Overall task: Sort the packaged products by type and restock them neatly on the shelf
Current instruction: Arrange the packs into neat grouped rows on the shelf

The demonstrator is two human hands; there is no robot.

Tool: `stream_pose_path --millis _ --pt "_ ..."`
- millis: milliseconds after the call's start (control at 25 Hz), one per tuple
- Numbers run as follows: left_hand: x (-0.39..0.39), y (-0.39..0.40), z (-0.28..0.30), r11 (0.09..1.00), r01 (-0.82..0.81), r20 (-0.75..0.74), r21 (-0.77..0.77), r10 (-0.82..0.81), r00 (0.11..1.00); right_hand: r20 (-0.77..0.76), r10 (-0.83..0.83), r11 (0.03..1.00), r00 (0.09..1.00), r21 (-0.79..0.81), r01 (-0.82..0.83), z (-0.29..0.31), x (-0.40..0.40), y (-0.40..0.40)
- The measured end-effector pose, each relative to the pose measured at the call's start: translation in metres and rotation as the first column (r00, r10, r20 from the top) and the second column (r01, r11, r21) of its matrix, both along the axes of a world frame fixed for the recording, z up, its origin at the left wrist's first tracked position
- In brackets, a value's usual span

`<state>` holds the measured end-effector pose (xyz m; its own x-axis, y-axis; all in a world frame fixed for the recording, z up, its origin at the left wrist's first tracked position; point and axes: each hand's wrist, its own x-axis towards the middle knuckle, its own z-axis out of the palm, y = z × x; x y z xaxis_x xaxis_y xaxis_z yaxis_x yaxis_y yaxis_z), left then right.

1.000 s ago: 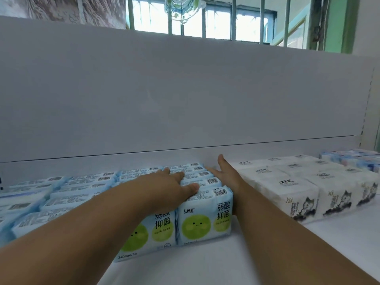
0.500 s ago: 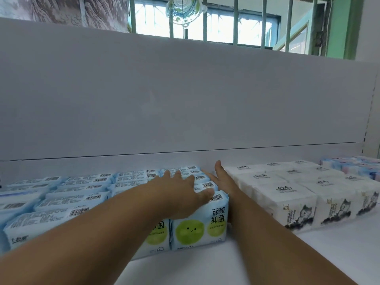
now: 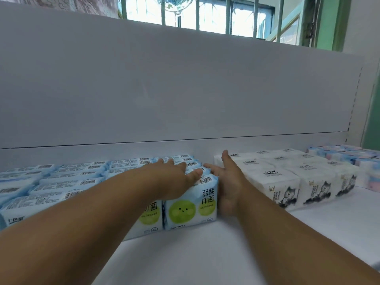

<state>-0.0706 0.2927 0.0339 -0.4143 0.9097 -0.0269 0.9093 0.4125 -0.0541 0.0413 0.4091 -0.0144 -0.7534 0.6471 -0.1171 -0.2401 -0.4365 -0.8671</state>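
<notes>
The white shelf fills the lower part of the view, and its grey back panel stands behind all the goods. Above the back panel there is a barred window.

The biggest group on the shelf is the block of blue packs, which lies to the left of the shelf's middle and reaches back to the panel. The packs stand in tight rows with the barcodes on top. At the front right corner of this block is the front blue pack, with a green smiling circle on its face. To the right of the blue block, with a narrow gap between, are the white packs with a cat drawing on the front. Further right, at the shelf's end, are the pink and blue packs.

The left hand rests flat on top of the blue block at its right front corner, fingers straight and spread, holding nothing. The right hand is in the gap between the blue block and the white packs, palm against the right side of the front blue pack, fingers straight, thumb on the top edge.
</notes>
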Motion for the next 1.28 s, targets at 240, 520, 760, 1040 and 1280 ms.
stream_pose_path --millis 240,520,760,1040,1280 --pt "-0.006 -0.002 -0.007 0.996 0.038 -0.079 0.075 -0.032 0.996 -0.04 0.084 0.996 0.996 0.03 -0.082 -0.006 -0.016 -0.005" --pt "0.006 -0.007 -0.001 0.995 0.018 -0.015 0.098 -0.017 1.0 -0.058 0.103 0.994 0.993 0.04 -0.101 -0.006 -0.013 -0.004" --pt "0.026 -0.041 -0.006 0.962 0.18 -0.334 0.203 -0.104 0.937 -0.083 0.135 0.99 0.987 0.039 -0.132 -0.009 -0.01 -0.006" --pt "0.02 -0.034 -0.021 0.965 0.147 -0.427 0.215 -0.043 0.903 0.056 -0.042 0.989 0.998 0.143 0.034 -0.004 -0.012 -0.011" --pt "0.016 -0.073 -0.017 0.967 0.027 -0.408 0.252 0.081 0.909 0.021 -0.366 0.547 0.93 0.814 0.197 0.014 0.018 -0.016"
